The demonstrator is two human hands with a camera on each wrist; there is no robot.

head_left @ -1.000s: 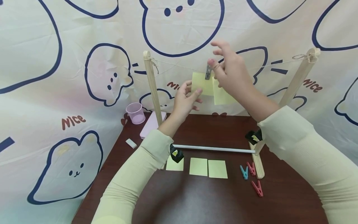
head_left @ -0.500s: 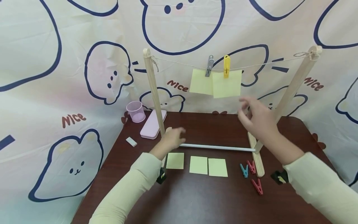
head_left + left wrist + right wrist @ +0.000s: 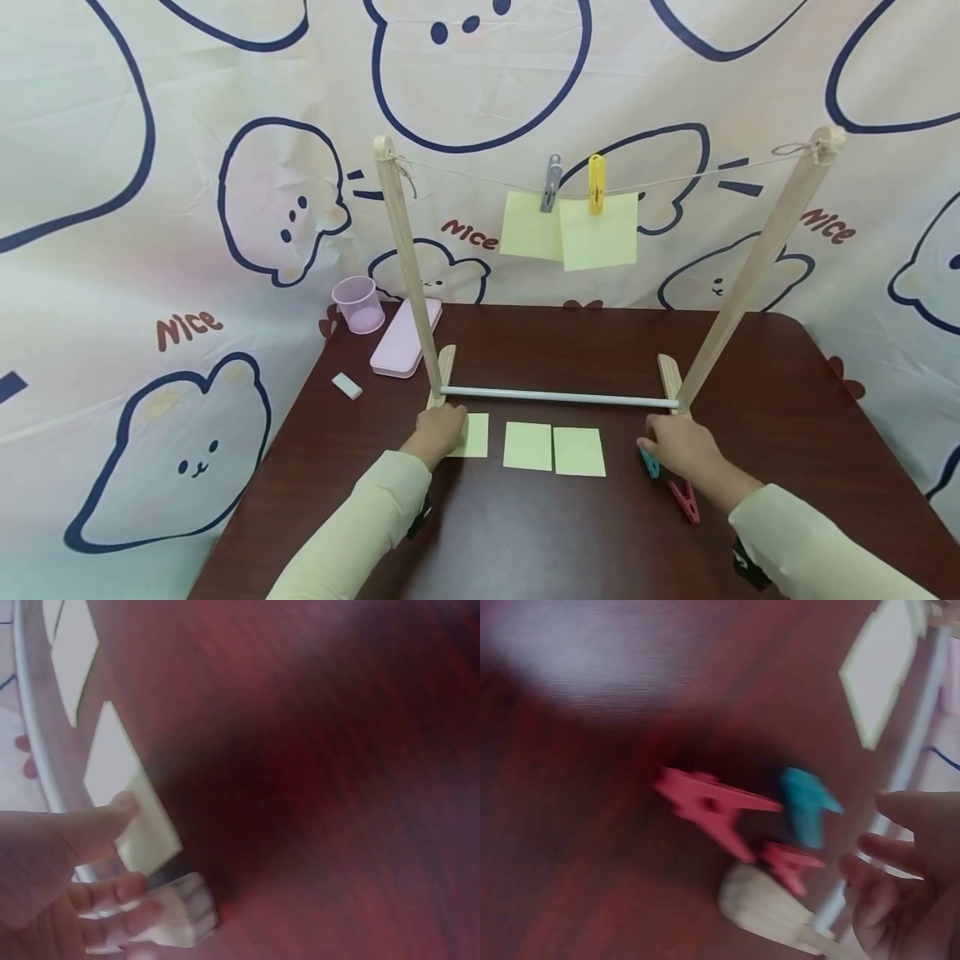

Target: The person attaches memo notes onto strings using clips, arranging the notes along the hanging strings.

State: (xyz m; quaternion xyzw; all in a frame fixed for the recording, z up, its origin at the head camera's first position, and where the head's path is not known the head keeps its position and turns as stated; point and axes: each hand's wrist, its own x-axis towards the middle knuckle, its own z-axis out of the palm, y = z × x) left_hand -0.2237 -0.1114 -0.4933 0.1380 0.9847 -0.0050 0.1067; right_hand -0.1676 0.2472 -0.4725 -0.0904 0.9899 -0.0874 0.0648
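Note:
My left hand (image 3: 438, 435) is over the near end of the frame's left wooden foot and the leftmost yellow-green sticky note (image 3: 476, 437). In the left wrist view its thumb (image 3: 124, 801) overlaps that note (image 3: 112, 761); I cannot tell whether they touch. Loosely bent, my right hand (image 3: 684, 450) hovers by the blue clothespin (image 3: 649, 463) and a red clothespin (image 3: 685, 502). A second red clothespin (image 3: 789, 864), hidden in the head view, shows in the right wrist view. No object shows between the fingers of either hand.
Two sticky notes hang from a string, under a grey clothespin (image 3: 551, 183) and a yellow clothespin (image 3: 596, 185). Wooden posts (image 3: 757, 271) and a white rod (image 3: 558, 396) form the frame. A pink cup (image 3: 358, 305), pink case (image 3: 406, 337) and white eraser (image 3: 347, 385) stand left.
Both hands have come down from the hanging notes to the tabletop, the left to the leftmost lying note, the right to the clothespins. The grey clothespin stays on the string.

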